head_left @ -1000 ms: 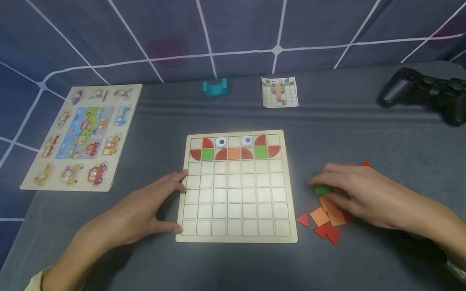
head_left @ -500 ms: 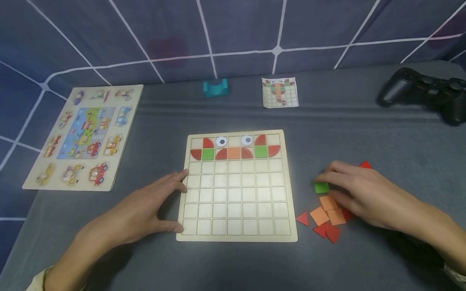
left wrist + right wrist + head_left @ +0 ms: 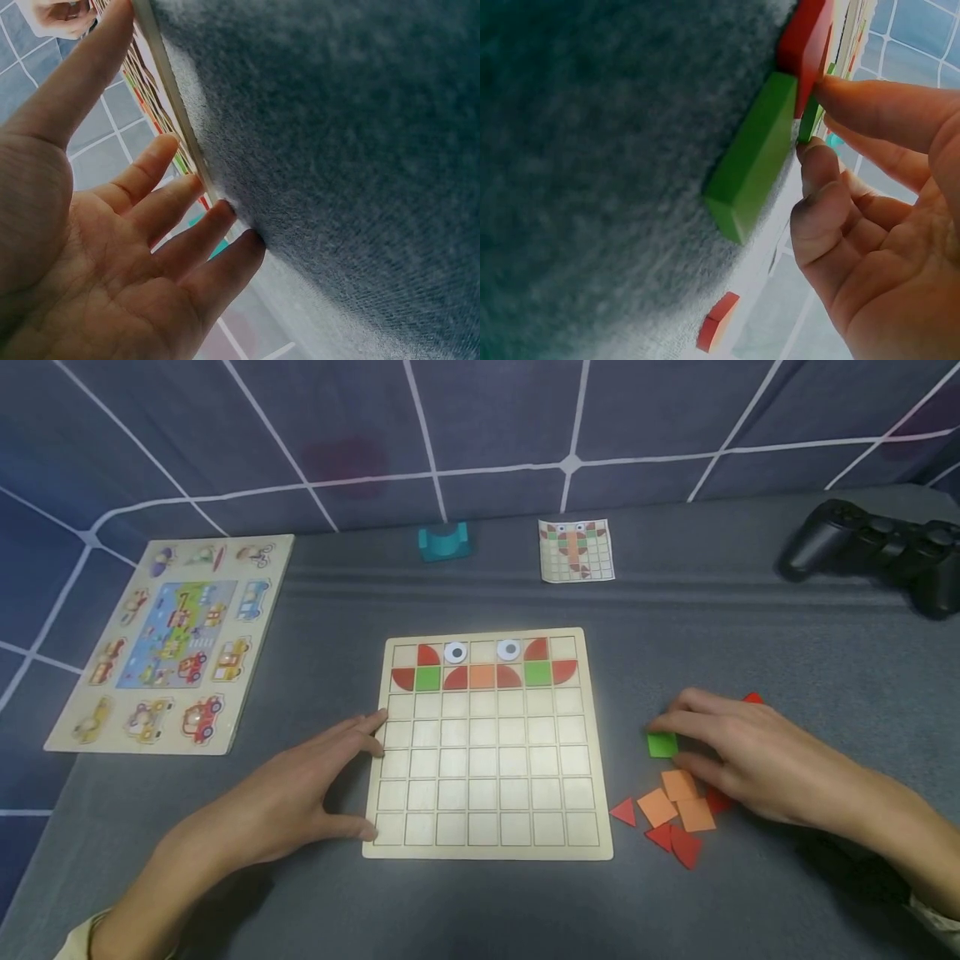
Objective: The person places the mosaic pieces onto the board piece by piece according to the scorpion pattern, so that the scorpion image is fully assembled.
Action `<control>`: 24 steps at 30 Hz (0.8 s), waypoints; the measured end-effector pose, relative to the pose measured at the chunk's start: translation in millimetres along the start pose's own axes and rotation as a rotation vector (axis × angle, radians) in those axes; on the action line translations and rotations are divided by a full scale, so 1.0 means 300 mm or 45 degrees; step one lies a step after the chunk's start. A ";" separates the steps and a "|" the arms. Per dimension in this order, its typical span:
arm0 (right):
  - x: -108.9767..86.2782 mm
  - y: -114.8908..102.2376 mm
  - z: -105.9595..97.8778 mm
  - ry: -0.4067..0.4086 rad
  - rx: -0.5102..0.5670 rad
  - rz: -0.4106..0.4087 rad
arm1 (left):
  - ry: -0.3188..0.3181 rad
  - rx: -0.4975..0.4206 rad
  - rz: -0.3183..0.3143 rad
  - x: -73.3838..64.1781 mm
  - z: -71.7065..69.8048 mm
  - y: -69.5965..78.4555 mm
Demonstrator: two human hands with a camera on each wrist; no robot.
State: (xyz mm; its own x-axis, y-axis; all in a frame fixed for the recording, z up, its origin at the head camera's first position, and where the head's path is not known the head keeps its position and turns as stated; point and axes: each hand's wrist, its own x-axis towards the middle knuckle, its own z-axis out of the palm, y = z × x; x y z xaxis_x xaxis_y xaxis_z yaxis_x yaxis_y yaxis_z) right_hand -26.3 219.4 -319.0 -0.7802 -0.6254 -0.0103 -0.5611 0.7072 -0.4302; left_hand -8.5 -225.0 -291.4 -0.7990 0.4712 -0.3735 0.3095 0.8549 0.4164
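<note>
I see a bench (image 3: 750, 610) covered in grey cloth, with a blue sheet crossed by white lines (image 3: 450, 418) hung behind it and down its left side. Along the far edge sit a teal block (image 3: 444, 540) and, just right of it, a small pattern card (image 3: 576, 550); a black game controller (image 3: 877, 553) lies at the far right corner, and a vehicle puzzle board (image 3: 176, 639) lies flat by the left edge. In the middle of the bench lies a wooden grid board (image 3: 487, 777), its two far rows partly filled with red, green and orange pieces and two eye discs. My left hand (image 3: 300, 793) rests open, fingers straight, with fingertips against the board's left edge; the left wrist view shows the fingertips touching that edge. Right of the board, toward the near edge, lies a loose cluster of orange squares (image 3: 678, 797) and red pieces (image 3: 675, 839), touching or overlapping one another. Just beyond them sits a green square (image 3: 662, 744) on the cloth, and my right hand (image 3: 738, 752) pinches it between thumb and fingertips. The right wrist view shows the green square (image 3: 754, 161) lying flat, with a red piece touching its far end. Another red piece (image 3: 752, 698) peeks out behind the right hand, mostly hidden. Nothing lies between the green square and the board.
</note>
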 end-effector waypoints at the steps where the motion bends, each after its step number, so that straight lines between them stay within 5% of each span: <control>1: 0.001 0.001 0.000 0.000 -0.004 -0.001 | 0.001 0.001 0.001 0.000 0.000 0.000; 13: 0.025 -0.014 -0.016 0.048 -0.008 -0.021 | -0.001 0.000 -0.002 -0.001 -0.002 0.003; 24: 0.150 -0.105 -0.009 0.103 0.094 -0.139 | -0.006 0.003 -0.008 -0.002 -0.002 0.002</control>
State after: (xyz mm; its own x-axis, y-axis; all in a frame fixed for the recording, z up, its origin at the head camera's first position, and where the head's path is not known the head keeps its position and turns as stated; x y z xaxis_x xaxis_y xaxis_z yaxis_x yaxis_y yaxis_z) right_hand -44.6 169.9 -303.6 -0.7368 -0.6668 0.1115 -0.6245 0.6081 -0.4901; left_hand -8.3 -224.8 -290.3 -0.7984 0.4668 -0.3802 0.3057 0.8584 0.4119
